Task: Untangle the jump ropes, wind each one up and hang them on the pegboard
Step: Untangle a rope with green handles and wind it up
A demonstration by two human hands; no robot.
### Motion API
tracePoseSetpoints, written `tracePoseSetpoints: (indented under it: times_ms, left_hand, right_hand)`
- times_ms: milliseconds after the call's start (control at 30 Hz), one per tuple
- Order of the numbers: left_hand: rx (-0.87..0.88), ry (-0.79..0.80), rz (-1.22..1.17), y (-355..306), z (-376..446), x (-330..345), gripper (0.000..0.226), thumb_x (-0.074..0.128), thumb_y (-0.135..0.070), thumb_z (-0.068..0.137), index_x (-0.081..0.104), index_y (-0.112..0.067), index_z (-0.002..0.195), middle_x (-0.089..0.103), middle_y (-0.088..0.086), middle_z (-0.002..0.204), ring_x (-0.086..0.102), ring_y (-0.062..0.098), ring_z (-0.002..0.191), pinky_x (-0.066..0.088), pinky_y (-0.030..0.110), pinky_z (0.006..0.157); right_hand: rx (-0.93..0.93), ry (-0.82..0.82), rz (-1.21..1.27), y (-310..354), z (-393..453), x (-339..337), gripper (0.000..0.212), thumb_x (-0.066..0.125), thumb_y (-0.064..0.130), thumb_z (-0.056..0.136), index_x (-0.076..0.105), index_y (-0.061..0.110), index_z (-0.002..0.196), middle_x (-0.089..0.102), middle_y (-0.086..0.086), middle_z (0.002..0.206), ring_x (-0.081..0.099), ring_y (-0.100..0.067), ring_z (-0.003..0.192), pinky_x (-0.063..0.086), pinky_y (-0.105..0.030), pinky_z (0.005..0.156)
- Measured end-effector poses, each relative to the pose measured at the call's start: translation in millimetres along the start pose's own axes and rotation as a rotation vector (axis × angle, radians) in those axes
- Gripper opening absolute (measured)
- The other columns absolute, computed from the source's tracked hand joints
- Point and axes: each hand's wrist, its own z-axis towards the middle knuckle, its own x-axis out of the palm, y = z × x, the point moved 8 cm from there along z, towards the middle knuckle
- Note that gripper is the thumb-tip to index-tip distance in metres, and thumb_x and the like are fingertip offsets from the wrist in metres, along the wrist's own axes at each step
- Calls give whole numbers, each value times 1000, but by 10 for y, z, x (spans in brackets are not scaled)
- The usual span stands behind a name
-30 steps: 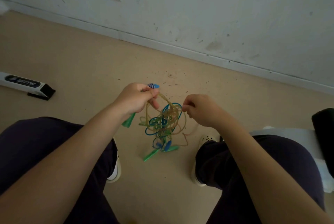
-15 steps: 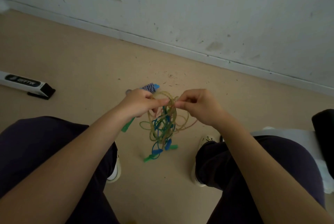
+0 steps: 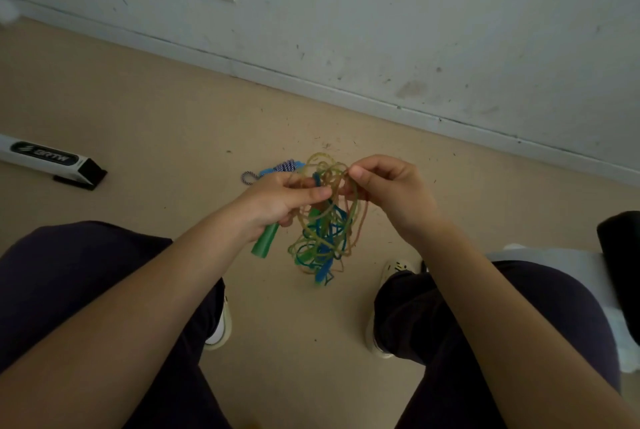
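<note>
Both hands meet over the floor: the left hand (image 3: pixel 277 202) grips a green handle (image 3: pixel 266 243) and pinches the tangled jump ropes (image 3: pixel 325 221), the right hand (image 3: pixel 391 186) pinching them at three o'clock.

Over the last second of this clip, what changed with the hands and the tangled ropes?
The right hand moved in toward the left hand; both now pinch the top loops of the tangled bundle of tan, blue and green plastic jump ropes, which has bunched narrower. Unchanged: the left hand holds the green plastic handle, the bundle hangs between the knees, and the black-and-white box lies on the floor.
</note>
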Motion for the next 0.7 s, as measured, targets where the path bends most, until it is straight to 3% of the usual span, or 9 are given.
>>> tracePoseSetpoints:
  times_ms: [100,233,367,467,600,700]
  left_hand:
    - [30,-20,-60,-46,-3,-33,19,80,-19,78,62,-18,83,55,-7,58,35,5,43,25,17,41]
    - [115,63,-107,-205,-69,-26,5,67,-17,90,64,-14,88,48,-11,50,28,3,38,25,18,44]
    - [133,21,-118,-264,-54,-134,18,59,-25,97,64,-11,86,57,-9,52,29,3,37,30,21,47]
    - [96,-63,-60,-240,-61,-204,24,65,-34,91,66,-11,84,64,-10,57,34,1,36,33,22,49]
    - [110,-138,-73,-230,-75,-244,24,69,-30,90,63,-12,75,61,-3,63,32,3,35,27,21,45]
    - [138,-150,-24,-238,-76,-222,22,66,-25,94,62,-14,75,61,-6,63,42,2,39,31,17,42]
  right_hand:
    - [42,-94,-203,-31,23,-127,13,63,9,93,69,8,82,67,1,64,57,-9,56,49,-24,58]
    - [102,-222,-500,-23,56,-364,10,66,23,92,67,14,88,57,4,66,47,-4,55,42,-21,58]
    - [96,-121,-562,36,49,-330,25,78,34,81,66,12,86,43,10,56,37,-5,49,32,-19,48]
    - [96,-154,-541,53,40,-389,23,79,34,81,69,13,78,39,11,45,30,-4,41,26,-22,48]
    - [58,-253,-499,114,25,-482,9,72,27,88,71,23,80,43,9,48,35,-3,42,32,-22,50]
    - [108,-118,-538,30,-1,-296,6,62,16,94,67,12,92,61,-4,69,55,-9,53,49,-27,57]
